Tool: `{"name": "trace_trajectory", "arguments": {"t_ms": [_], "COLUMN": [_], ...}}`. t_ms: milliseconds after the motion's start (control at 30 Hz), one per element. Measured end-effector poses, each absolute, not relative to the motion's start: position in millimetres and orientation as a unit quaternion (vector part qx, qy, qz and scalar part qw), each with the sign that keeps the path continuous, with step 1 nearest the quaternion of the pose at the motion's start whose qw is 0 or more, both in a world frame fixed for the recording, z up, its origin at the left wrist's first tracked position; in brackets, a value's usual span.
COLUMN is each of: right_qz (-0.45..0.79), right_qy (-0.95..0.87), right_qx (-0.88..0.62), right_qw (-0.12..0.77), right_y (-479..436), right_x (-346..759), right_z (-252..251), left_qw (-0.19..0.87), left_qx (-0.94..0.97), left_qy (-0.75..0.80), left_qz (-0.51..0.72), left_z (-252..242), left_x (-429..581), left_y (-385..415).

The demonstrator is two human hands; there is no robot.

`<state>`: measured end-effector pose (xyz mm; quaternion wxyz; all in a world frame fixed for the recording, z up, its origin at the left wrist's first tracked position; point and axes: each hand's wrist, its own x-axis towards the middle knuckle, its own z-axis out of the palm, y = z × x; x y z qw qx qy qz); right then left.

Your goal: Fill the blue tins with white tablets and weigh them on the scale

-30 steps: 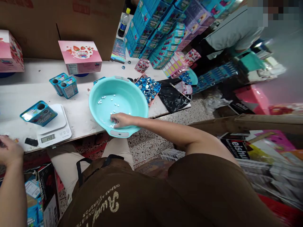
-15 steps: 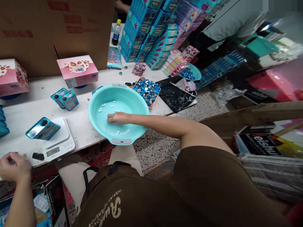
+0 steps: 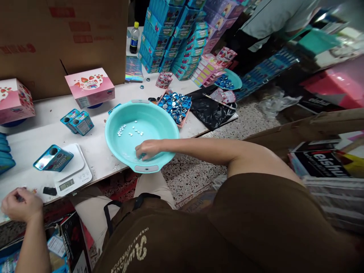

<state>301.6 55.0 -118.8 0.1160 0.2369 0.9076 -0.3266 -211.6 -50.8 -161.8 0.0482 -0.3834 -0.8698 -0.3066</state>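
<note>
My right hand is inside the teal basin, low near its front handle, fingers curled down to the bottom; what they pinch, if anything, is hidden. Several small white candies lie on the basin floor, left of and beyond the hand. My left hand rests at the table's front edge at far left, fingers curled round something dark and too small to make out. Between the hands, a white scale reads 1483 and bears a blue tin lying tilted, its round opening showing.
Two blue tins stand left of the basin. Behind are pink boxes, a cardboard sheet, a bottle and stacked blue tins. Blue caps fill a tray beside a black bag.
My right hand has moved toward the basin's front rim and slightly right. More white candies show on the basin floor. My left hand keeps its curled pose; the view has shifted slightly.
</note>
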Motion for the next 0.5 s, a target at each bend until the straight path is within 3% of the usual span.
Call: {"name": "trace_trajectory", "arguments": {"t_ms": [133,367,500], "right_qz": [-0.322,-0.196,-0.263], "right_qy": [0.907,0.868,0.872], "right_qx": [0.251,0.456,0.411], "right_qw": [0.098,-0.035,0.027], "right_y": [60.9,92.1,89.2], "right_x": [293.5,305.8,323.8], "right_z": [-127.3,-107.0,-99.9], "left_qw": [0.055,0.064,0.063], "left_qx": [-0.391,-0.399,-0.399], "left_qy": [-0.865,-0.855,-0.854], "left_qz": [-0.310,-0.326,-0.326], "left_z": [-167.5,-163.9,-164.6], "left_x": [-220.7,-217.5,-217.2], "left_y": [-46.8,-49.1,-48.5]}}
